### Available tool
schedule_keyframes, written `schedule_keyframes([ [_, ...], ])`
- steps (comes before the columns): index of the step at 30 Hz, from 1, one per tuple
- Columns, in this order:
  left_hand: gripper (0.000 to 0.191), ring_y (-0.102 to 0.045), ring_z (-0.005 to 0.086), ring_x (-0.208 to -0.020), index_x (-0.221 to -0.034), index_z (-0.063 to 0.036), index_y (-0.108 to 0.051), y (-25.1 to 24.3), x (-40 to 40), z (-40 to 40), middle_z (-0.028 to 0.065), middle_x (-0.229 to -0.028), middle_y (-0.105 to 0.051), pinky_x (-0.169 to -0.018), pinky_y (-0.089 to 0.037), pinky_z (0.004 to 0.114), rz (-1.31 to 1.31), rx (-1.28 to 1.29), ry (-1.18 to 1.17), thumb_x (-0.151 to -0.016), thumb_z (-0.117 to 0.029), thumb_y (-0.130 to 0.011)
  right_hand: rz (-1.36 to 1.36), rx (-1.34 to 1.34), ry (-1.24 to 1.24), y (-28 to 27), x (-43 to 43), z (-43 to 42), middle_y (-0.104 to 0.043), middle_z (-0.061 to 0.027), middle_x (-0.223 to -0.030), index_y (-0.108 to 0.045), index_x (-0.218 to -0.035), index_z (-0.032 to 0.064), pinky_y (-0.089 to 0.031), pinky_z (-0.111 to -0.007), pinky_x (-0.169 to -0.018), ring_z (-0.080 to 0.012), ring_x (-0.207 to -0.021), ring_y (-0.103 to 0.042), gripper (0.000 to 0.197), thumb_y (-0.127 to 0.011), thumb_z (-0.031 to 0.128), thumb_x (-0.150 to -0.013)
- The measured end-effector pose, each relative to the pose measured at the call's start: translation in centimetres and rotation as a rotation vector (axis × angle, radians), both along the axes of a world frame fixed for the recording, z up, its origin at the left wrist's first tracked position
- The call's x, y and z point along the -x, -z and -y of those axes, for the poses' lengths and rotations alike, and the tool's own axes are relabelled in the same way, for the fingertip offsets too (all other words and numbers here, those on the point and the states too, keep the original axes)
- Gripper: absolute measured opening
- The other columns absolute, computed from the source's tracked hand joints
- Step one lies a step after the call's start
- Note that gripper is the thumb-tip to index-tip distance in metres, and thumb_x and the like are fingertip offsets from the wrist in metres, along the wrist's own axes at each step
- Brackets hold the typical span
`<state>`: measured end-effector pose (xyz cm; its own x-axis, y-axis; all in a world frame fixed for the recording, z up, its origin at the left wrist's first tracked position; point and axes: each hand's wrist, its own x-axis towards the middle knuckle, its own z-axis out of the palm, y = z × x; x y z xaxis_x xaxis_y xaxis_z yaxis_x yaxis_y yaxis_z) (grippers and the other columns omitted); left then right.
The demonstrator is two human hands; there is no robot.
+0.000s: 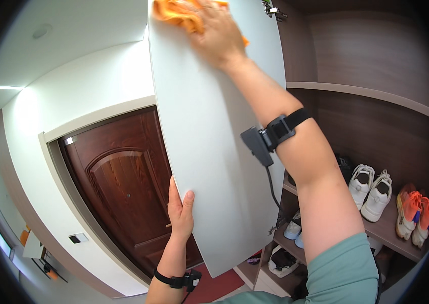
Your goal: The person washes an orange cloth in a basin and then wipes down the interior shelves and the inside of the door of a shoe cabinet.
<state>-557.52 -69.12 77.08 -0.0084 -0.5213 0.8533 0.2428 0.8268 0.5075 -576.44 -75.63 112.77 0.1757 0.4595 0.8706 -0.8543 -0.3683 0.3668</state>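
An orange cloth (pixel 178 14) lies under my right hand (pixel 220 36), pressed against the upper part of a pale cabinet door (pixel 214 152). The door stands open on its metal hinges (pixel 274 10). My left hand (pixel 181 212) grips the door's free edge lower down, thumb on the near face and fingers behind. Some of the cloth is hidden beneath my right hand. Each arm wears a black strap with a small device.
Right of the door are brown cabinet shelves (pixel 362 95) with white sneakers (pixel 375 201), orange-laced shoes (pixel 406 212) and other footwear. Behind the door, at left, is a dark wooden entrance door (pixel 123 190). A red mat (pixel 214 287) lies on the floor.
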Motion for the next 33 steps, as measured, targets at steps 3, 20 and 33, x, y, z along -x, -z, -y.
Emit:
schedule_keyframes([
  [3, 0.061, -0.049, 0.0174, -0.129, -0.156, 0.0013, -0.030, 0.2, -0.3, 0.0, 0.0102, -0.145, -0.050, -0.110, -0.037, 0.033, -0.013, -0.001, 0.022, -0.107, -0.026, -0.055, 0.065, -0.093, -0.046, 0.4, 4.6, 0.7, -0.046, -0.0141, -0.155, -0.052, -0.148, 0.0241, -0.026, -0.050, -0.122, -0.0360, -0.145, -0.039, 0.051, -0.048, 0.046, -0.102],
  [20, 0.059, -0.049, 0.0164, -0.129, -0.155, 0.0009, -0.030, 0.1, 1.0, -0.1, 0.0095, -0.145, -0.049, -0.110, -0.037, 0.032, -0.007, 0.004, -0.011, -0.107, -0.026, -0.053, 0.431, -0.174, 0.011, -1.0, 1.3, 3.0, -0.026, -0.0219, -0.164, -0.041, -0.154, 0.0137, -0.015, -0.062, -0.121, -0.0454, -0.150, -0.023, 0.075, -0.038, 0.064, -0.097],
  [33, 0.058, -0.050, 0.0165, -0.126, -0.154, 0.0016, -0.032, 0.4, -0.2, 0.0, 0.0093, -0.141, -0.052, -0.109, -0.038, 0.032, -0.024, -0.004, -0.005, -0.107, -0.024, -0.054, -0.203, -0.244, -0.118, -5.7, -4.1, -4.4, -0.054, -0.0142, -0.141, -0.058, -0.136, 0.0162, -0.029, -0.051, -0.115, -0.0385, -0.134, -0.043, 0.044, -0.049, 0.038, -0.100],
])
